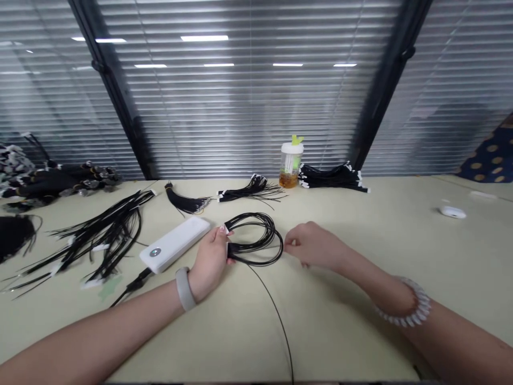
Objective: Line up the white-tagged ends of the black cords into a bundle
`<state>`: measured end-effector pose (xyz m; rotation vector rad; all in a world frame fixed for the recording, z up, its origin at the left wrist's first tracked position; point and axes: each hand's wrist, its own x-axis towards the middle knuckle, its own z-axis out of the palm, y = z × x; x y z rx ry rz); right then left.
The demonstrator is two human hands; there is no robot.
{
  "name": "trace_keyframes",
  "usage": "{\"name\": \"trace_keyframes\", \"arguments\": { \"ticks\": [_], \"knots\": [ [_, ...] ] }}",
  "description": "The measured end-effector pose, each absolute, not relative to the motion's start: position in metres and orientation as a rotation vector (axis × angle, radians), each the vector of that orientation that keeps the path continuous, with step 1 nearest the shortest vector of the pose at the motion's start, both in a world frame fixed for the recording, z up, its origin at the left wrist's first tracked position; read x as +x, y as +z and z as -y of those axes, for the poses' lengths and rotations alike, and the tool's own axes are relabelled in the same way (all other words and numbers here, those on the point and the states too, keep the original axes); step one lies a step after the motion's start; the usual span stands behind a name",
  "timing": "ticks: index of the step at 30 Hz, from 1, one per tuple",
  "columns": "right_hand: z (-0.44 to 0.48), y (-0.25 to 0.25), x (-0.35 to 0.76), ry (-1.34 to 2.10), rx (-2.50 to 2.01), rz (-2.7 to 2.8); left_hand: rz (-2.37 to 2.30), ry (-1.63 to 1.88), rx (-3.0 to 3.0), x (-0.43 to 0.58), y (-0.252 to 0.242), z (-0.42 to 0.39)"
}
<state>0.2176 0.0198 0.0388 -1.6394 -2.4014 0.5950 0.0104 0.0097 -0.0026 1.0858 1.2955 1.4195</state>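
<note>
The left hand (209, 262) was closed on a looped bundle of thin black wires (256, 240), pinching the gathered ends at the loop's left side. The right hand (315, 246) held nothing; its fingers were partly curled just beside the loop's right edge, apparently not touching it. The bundle lay on the pale tabletop (360, 224), directly in front of the person. One long wire (269, 315) trailed from it towards the near table edge.

Caution: the free wire could snag under a forearm, and the resulting tension could pull the loop from the left hand's pinch. A white power bank (174, 243) lay just beside the left hand, with a black cable (134, 284) at its near end; the wires could catch on this cable if swept leftward. Loose black wires with white tabs (100, 240) lay farther left and could tangle with the loop if they met.

Beyond stood a plastic bottle with a yellow-green top (291, 163). The wire ends inside the left hand were hidden, so their number and terminations could not be determined. Dark heaps at far left were cut off by the frame.
</note>
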Motion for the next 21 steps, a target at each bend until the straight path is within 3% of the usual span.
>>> {"name": "trace_keyframes", "arguments": {
  "ticks": [3,10,16,21],
  "knots": [
    [-0.03,0.035,0.221,0.449,-1.51,2.085,-1.289,1.403,1.079,0.009,-0.004,-0.01],
    [-0.032,0.043,0.218,1.033,-1.015,1.153,-1.29,1.367,1.12,0.007,-0.004,-0.009],
    [-0.023,0.046,0.211,1.394,-0.778,1.255,-1.296,1.318,1.274,0.008,-0.003,-0.006],
    [-0.02,0.033,0.205,1.193,-0.971,1.624,-1.247,1.21,1.562,0.009,0.001,0.004]
  ]
}}
